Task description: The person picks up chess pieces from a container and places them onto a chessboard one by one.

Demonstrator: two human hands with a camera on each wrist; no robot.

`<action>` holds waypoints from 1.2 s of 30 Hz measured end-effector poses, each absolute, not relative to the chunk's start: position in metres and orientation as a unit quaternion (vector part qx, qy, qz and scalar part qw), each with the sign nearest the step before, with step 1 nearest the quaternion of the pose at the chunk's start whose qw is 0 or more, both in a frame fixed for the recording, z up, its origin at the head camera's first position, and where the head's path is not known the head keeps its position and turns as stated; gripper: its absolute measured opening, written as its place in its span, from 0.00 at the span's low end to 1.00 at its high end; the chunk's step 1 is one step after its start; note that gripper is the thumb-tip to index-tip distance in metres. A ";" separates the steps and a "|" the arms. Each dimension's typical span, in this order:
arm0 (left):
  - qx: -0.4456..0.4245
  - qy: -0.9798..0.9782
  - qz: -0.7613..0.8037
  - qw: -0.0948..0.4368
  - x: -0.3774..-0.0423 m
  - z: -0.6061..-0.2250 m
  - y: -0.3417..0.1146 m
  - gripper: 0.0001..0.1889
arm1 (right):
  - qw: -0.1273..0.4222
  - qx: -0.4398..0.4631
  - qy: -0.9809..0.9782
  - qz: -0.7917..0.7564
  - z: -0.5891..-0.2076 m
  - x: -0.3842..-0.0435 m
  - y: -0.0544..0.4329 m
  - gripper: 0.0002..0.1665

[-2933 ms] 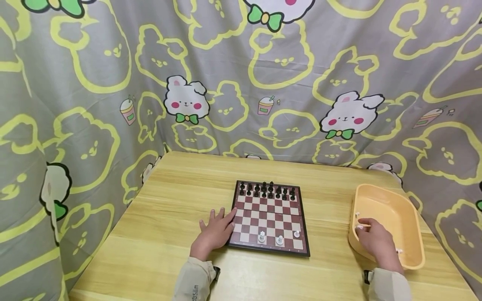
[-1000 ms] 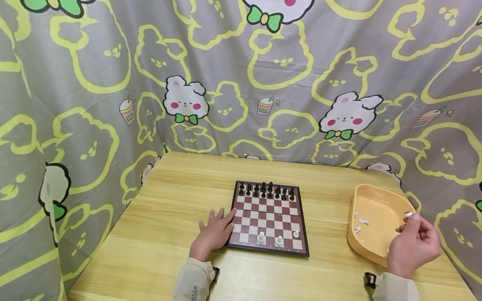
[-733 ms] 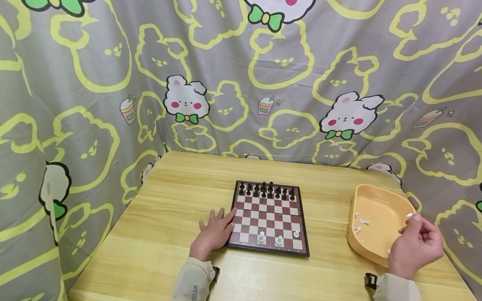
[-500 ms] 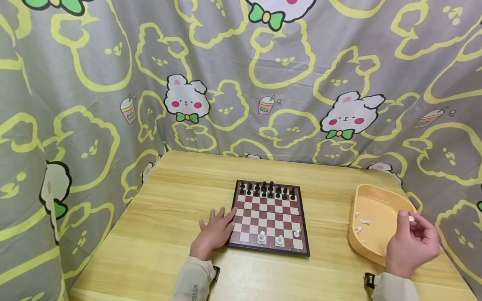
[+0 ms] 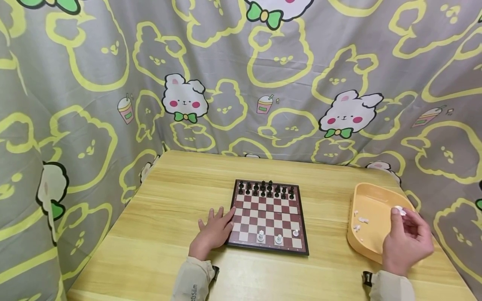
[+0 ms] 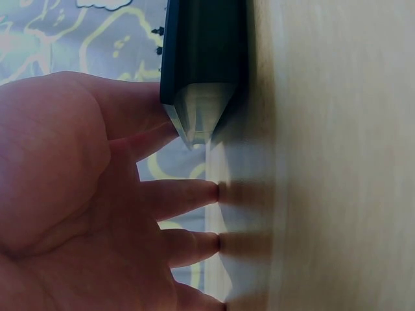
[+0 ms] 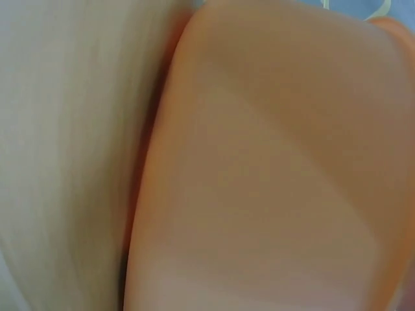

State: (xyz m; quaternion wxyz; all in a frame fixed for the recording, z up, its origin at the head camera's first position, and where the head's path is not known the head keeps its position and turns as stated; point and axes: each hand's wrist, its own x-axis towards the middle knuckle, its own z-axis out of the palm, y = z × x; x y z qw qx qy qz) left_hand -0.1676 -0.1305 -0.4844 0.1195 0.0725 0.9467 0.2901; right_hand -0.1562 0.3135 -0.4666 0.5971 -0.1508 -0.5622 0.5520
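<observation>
My right hand (image 5: pixel 408 242) is raised over the near right side of the yellow-orange tub (image 5: pixel 357 246), pinching a small white chess piece (image 5: pixel 400 210) between thumb and fingers; which piece is too small to tell. My left hand (image 5: pixel 212 232) lies with spread fingers at the left edge of the chessboard (image 5: pixel 269 217). In the left wrist view its thumb and index finger are at the board's dark side (image 6: pixel 204 45), the other fingertips on the table. Three white pieces stand at the board's near side, among them a tall one (image 5: pixel 261 235). Black pieces (image 5: pixel 262 190) fill two far rows.
Several white chess pieces (image 5: pixel 363 220) lie along the tub's left side. The tub's wall (image 7: pixel 272 162) fills most of the right wrist view. Wooden table (image 5: pixel 169 200) surrounds the board, with a patterned curtain (image 5: pixel 226 62) behind and at both sides.
My right hand has come up out of the tub with a white chess piece, turned it in its fingers and shifted slightly left. My left hand has stayed at the board's edge.
</observation>
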 end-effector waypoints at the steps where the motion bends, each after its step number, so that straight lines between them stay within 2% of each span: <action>1: 0.073 0.947 0.291 0.119 -0.168 -0.484 -0.131 0.27 | 0.597 -0.158 -0.566 0.546 -0.466 -0.156 0.313 0.16; 5: 0.074 0.946 0.294 0.117 -0.167 -0.483 -0.131 0.27 | 0.601 -0.172 -0.561 0.543 -0.460 -0.155 0.307 0.14; 12: 0.077 0.944 0.299 0.115 -0.167 -0.484 -0.131 0.26 | 0.617 -0.140 -0.531 0.564 -0.446 -0.149 0.290 0.14; 20: 0.077 0.943 0.302 0.114 -0.167 -0.486 -0.131 0.26 | 0.603 -0.091 -0.566 0.554 -0.454 -0.152 0.282 0.12; 28: 0.075 0.943 0.304 0.115 -0.168 -0.485 -0.131 0.26 | 0.554 -0.008 -0.629 0.546 -0.447 -0.151 0.258 0.11; 33: 0.077 0.943 0.302 0.116 -0.168 -0.486 -0.131 0.26 | 0.499 0.032 -0.686 0.528 -0.442 -0.146 0.245 0.12; 36: 0.077 0.943 0.304 0.116 -0.167 -0.486 -0.132 0.27 | 0.456 0.082 -0.721 0.516 -0.450 -0.149 0.243 0.15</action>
